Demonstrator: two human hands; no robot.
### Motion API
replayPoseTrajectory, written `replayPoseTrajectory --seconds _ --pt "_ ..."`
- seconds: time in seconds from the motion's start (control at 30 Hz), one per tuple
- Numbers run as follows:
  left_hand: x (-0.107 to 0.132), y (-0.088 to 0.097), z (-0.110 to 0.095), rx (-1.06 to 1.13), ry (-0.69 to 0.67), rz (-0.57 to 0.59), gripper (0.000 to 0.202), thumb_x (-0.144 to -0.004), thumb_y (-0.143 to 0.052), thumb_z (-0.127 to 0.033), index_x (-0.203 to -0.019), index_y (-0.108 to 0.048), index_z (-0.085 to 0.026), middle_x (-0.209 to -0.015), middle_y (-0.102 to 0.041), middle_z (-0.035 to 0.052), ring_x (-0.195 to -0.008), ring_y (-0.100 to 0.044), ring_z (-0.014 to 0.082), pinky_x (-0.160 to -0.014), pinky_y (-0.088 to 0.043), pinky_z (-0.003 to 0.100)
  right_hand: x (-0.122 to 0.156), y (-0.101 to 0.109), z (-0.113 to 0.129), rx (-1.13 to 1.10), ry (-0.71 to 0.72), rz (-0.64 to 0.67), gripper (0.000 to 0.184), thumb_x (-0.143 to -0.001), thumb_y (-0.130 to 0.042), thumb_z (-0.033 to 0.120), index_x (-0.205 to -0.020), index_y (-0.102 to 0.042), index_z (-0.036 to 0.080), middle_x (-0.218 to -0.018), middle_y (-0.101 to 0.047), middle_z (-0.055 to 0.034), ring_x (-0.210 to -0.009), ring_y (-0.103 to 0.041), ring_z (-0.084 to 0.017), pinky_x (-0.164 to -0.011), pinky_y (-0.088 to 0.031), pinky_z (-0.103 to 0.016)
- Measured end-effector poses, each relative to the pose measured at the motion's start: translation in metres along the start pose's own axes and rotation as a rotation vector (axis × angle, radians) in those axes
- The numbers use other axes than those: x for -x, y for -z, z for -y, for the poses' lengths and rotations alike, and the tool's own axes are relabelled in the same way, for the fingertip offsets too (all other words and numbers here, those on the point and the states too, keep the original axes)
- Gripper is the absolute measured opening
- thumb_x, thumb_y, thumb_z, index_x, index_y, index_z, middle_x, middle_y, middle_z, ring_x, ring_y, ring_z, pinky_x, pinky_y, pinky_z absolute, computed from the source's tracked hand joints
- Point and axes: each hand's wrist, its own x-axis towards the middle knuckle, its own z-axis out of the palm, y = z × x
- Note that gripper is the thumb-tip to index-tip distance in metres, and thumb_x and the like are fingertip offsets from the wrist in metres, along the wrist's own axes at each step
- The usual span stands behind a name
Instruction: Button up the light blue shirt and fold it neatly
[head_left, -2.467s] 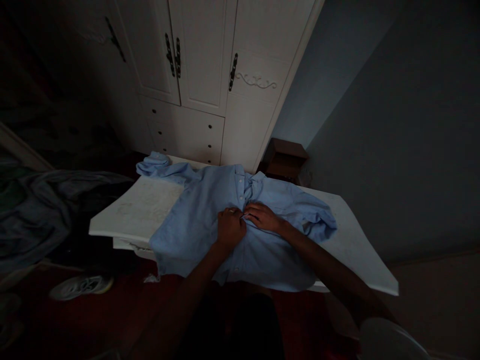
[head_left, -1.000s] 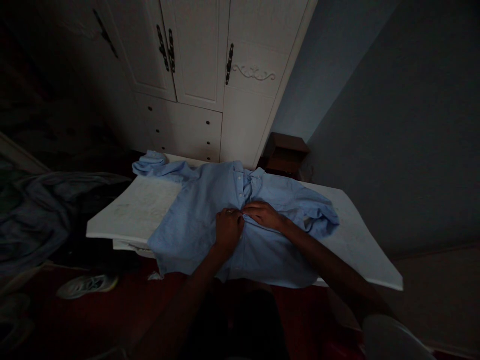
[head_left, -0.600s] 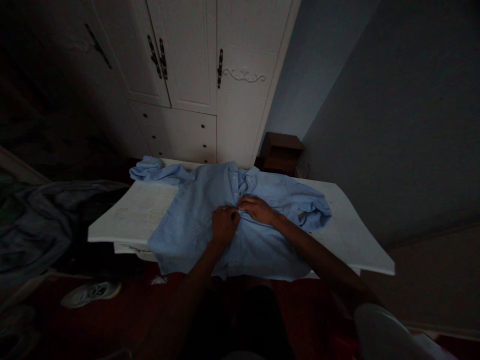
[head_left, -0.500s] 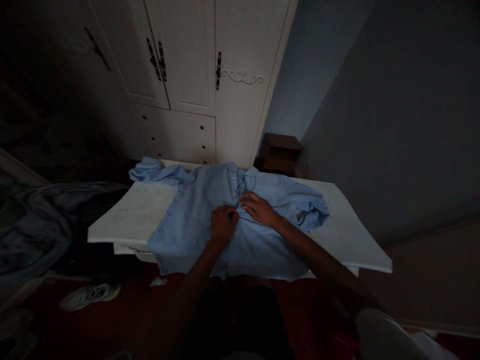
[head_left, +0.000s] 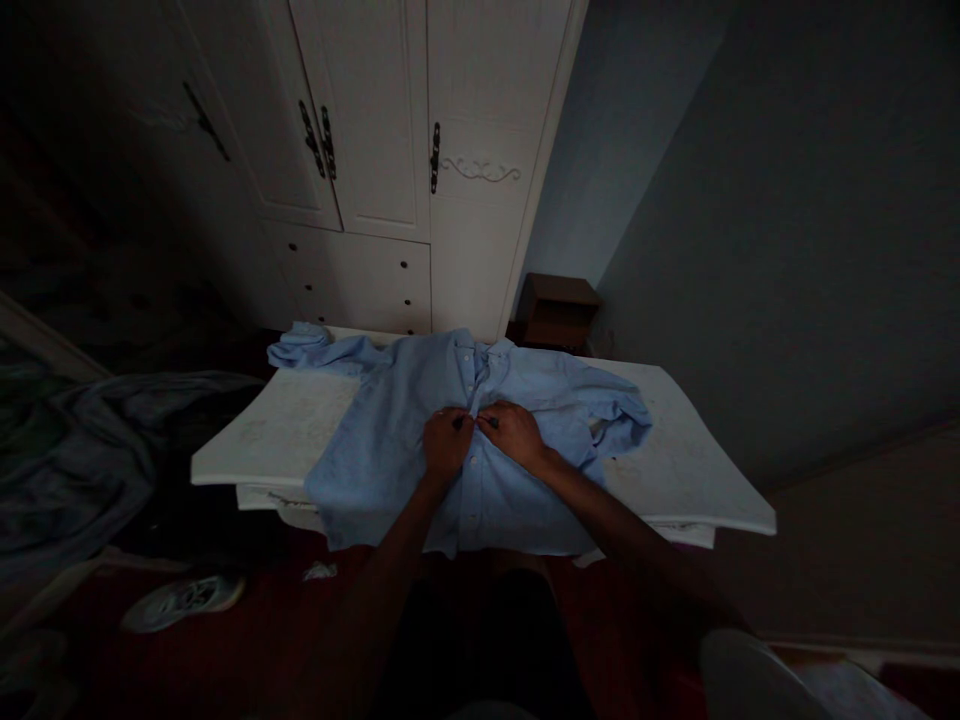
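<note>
A light blue button-up shirt (head_left: pixel 382 450) lies front up across a white table (head_left: pixel 262 430), its collar toward the wardrobe. One sleeve stretches out to the left; the other is bunched at the right. My left hand (head_left: pixel 448 440) pinches the front placket at mid-chest, fingers closed. Right beside it, my right hand (head_left: pixel 514 432) is closed in a pinch on the opposite edge of the same opening. The fingertips of both hands almost meet, and the button between them is hidden. Other buttons show above and below my hands along the placket.
Behind the table stands a white wardrobe (head_left: pixel 375 130) with dark handles. A small brown nightstand (head_left: pixel 559 305) is by the wall at back right. Dark fabric (head_left: pixel 97 450) is heaped at the left, and a shoe (head_left: pixel 184 602) rests on the red floor.
My right hand has gone from lying with fingers extended over the shirt to a closed pinch at the placket. My left hand keeps its pinch. The view has shifted slightly.
</note>
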Motion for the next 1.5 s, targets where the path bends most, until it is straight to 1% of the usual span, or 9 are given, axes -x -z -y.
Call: replayPoseTrajectory --seconds 0.2,0.33,0.53,0.8,1.0,1.13,1.27,1.4,1.5 --pt "-0.002 0.002 -0.003 -0.002 0.035 0.043 0.022 -0.084 -0.052 -0.019 -0.089 -0.074 -0.02 -0.098 -0.074 0.0049 -0.096 -0.066 0.0192 -0.093 -0.047 0.031 0.005 0.002 0.014 0.084 -0.108 -0.009 0.02 -0.094 -0.054 0.031 -0.095 -0.072 0.021 -0.097 -0.071 -0.0053 -0.089 -0.065 -0.018 -0.075 -0.045 -0.025" --pt "-0.006 0.003 -0.003 -0.018 0.057 0.086 0.02 -0.084 -0.054 -0.02 -0.087 -0.073 -0.02 -0.097 -0.074 0.0044 -0.096 -0.066 0.0187 -0.092 -0.047 0.03 0.007 -0.001 0.015 0.088 -0.082 -0.021 0.02 -0.094 -0.053 0.028 -0.096 -0.071 0.02 -0.097 -0.07 -0.0055 -0.088 -0.064 -0.018 -0.074 -0.045 -0.025" --pt "-0.008 0.001 -0.004 -0.041 0.086 0.076 0.018 -0.086 -0.055 -0.025 -0.085 -0.072 -0.021 -0.095 -0.074 0.0049 -0.092 -0.067 0.0184 -0.087 -0.048 0.03 0.013 -0.004 0.013 0.088 -0.049 -0.077 0.021 -0.095 -0.053 0.028 -0.097 -0.072 0.02 -0.096 -0.069 -0.0054 -0.087 -0.063 -0.018 -0.074 -0.044 -0.025" --pt "-0.004 0.002 -0.005 -0.096 0.026 0.062 0.017 -0.087 -0.053 -0.02 -0.089 -0.071 -0.019 -0.102 -0.073 0.0067 -0.099 -0.065 0.0197 -0.092 -0.045 0.031 0.014 -0.014 0.003 -0.028 -0.035 -0.136 0.017 -0.093 -0.057 0.028 -0.094 -0.072 0.02 -0.09 -0.069 -0.0048 -0.082 -0.063 -0.016 -0.075 -0.046 -0.024" --pt "0.008 0.007 -0.01 -0.402 -0.117 0.142 0.028 -0.094 -0.044 -0.027 -0.111 -0.065 -0.018 -0.127 -0.064 0.0112 -0.114 -0.058 0.0263 -0.097 -0.043 0.041 0.015 -0.011 -0.002 -0.059 0.032 -0.131 0.025 -0.098 -0.05 0.033 -0.095 -0.071 0.019 -0.093 -0.068 -0.0061 -0.088 -0.063 -0.017 -0.081 -0.049 -0.027" --pt "0.02 0.018 -0.009 -0.545 -0.175 0.186 0.039 -0.099 -0.035 -0.036 -0.126 -0.058 -0.019 -0.145 -0.049 0.0164 -0.133 -0.045 0.0295 -0.11 -0.029 0.053 0.031 0.003 -0.011 0.053 0.073 -0.132 0.04 -0.097 -0.05 0.043 -0.12 -0.063 0.014 -0.115 -0.064 -0.0147 -0.109 -0.058 -0.025 -0.096 -0.046 -0.037" --pt "0.031 0.039 0.008 -0.664 -0.105 0.126 0.054 -0.098 -0.031 -0.049 -0.134 -0.052 -0.016 -0.147 -0.044 0.0223 -0.142 -0.031 0.0356 -0.111 -0.014 0.066 0.068 0.006 -0.039 0.161 0.052 -0.128 0.063 -0.096 -0.046 0.052 -0.141 -0.045 0.009 -0.146 -0.044 -0.0229 -0.136 -0.039 -0.032 -0.11 -0.035 -0.048" --pt "0.038 0.065 0.034 -0.717 -0.064 0.058 0.061 -0.095 -0.035 -0.056 -0.141 -0.045 -0.018 -0.151 -0.04 0.0207 -0.142 -0.031 0.0358 -0.113 -0.014 0.063 0.105 -0.005 -0.072 0.179 -0.047 -0.167 0.07 -0.098 -0.034 0.057 -0.149 -0.035 0.008 -0.153 -0.033 -0.0232 -0.144 -0.027 -0.032 -0.114 -0.029 -0.051" --pt "0.039 0.077 0.048 -0.712 -0.079 0.05 0.065 -0.094 -0.034 -0.059 -0.142 -0.044 -0.017 -0.152 -0.038 0.0197 -0.142 -0.031 0.0338 -0.115 -0.016 0.058 0.117 -0.011 -0.084 0.171 -0.056 -0.173 0.073 -0.099 -0.03 0.058 -0.151 -0.029 0.007 -0.156 -0.029 -0.0226 -0.146 -0.023 -0.03 -0.116 -0.026 -0.05"
